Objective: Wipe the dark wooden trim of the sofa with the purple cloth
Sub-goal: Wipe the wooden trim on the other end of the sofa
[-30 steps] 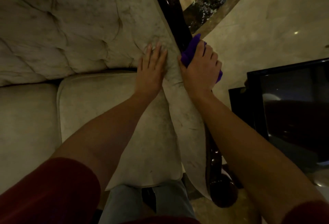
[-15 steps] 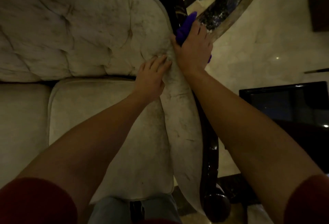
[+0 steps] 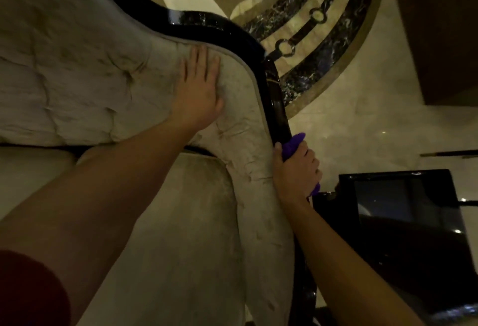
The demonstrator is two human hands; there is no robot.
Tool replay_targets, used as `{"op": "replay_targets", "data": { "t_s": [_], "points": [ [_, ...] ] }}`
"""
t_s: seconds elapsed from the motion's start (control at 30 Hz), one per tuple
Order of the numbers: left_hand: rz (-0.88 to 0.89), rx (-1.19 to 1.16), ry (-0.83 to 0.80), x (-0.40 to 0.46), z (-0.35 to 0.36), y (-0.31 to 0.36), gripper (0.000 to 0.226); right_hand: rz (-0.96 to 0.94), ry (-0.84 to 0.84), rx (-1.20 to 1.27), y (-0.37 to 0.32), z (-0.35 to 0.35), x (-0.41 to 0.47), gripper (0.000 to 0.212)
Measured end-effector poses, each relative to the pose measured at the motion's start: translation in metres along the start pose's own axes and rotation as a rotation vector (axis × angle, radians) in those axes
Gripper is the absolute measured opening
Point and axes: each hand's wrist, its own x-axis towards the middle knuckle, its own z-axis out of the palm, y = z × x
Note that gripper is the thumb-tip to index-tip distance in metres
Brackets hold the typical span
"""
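Note:
The dark wooden trim [image 3: 275, 92] curves glossy and black along the outer edge of the cream tufted sofa [image 3: 77, 79]. My right hand [image 3: 294, 173] wraps around the trim on the armrest, pressing the purple cloth [image 3: 293, 143] against the wood; most of the cloth is hidden under my fingers. Higher up, my left hand [image 3: 199, 92] lies flat with fingers spread on the padded upholstery just inside the trim, holding nothing.
A black glossy side table [image 3: 403, 222] stands close to the right of the armrest. Beyond the sofa is polished marble floor with a dark patterned inlay band [image 3: 323, 41]. A brown wooden panel [image 3: 439, 28] sits at the upper right. The seat cushion [image 3: 168, 235] lies below.
My right hand with the cloth has slid down the trim toward me along the armrest. My left hand has moved up the padding to just under the trim's curve.

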Motion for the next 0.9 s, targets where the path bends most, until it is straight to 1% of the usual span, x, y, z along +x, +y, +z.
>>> {"op": "replay_targets", "data": {
  "t_s": [0.07, 0.17, 0.27, 0.33, 0.43, 0.5, 0.6, 0.7, 0.77, 0.8, 0.83, 0.9],
  "points": [
    [0.030, 0.024, 0.011, 0.000, 0.007, -0.006, 0.088, 0.020, 0.051, 0.072, -0.022, 0.001, 0.015, 0.072],
    [0.060, 0.049, 0.003, 0.000, 0.010, -0.015, 0.093, -0.008, 0.150, 0.196, -0.064, 0.000, 0.044, 0.071],
    [0.085, 0.074, -0.005, 0.000, 0.012, -0.016, 0.095, -0.063, 0.258, 0.326, -0.109, -0.008, 0.070, 0.070],
    [0.085, 0.080, -0.014, 0.000, 0.009, -0.016, 0.095, -0.133, 0.313, 0.354, -0.131, -0.016, 0.085, 0.071],
    [0.084, 0.082, -0.038, 0.000, 0.005, -0.017, 0.094, -0.298, 0.326, 0.309, -0.158, -0.033, 0.108, 0.072],
    [0.088, 0.071, -0.039, 0.001, 0.004, -0.016, 0.095, -0.392, 0.316, 0.214, -0.181, -0.043, 0.122, 0.069],
    [0.058, -0.035, -0.035, 0.001, -0.002, -0.015, 0.094, -0.480, 0.322, 0.070, -0.213, -0.052, 0.127, 0.068],
    [0.026, -0.182, -0.075, 0.000, -0.015, -0.020, 0.083, -0.507, 0.373, 0.010, -0.222, -0.050, 0.121, 0.067],
    [0.037, -0.251, -0.121, 0.001, -0.031, -0.022, 0.070, -0.515, 0.378, 0.002, -0.219, -0.048, 0.120, 0.066],
    [0.040, -0.329, -0.104, 0.002, -0.044, -0.024, 0.061, -0.511, 0.369, 0.010, -0.219, -0.047, 0.121, 0.066],
    [0.033, -0.427, -0.032, 0.004, -0.059, -0.027, 0.054, -0.498, 0.356, 0.022, -0.220, -0.047, 0.122, 0.065],
    [0.002, -0.566, 0.234, 0.008, -0.094, -0.036, 0.044, -0.471, 0.339, 0.042, -0.222, -0.048, 0.124, 0.067]
  ]
}}
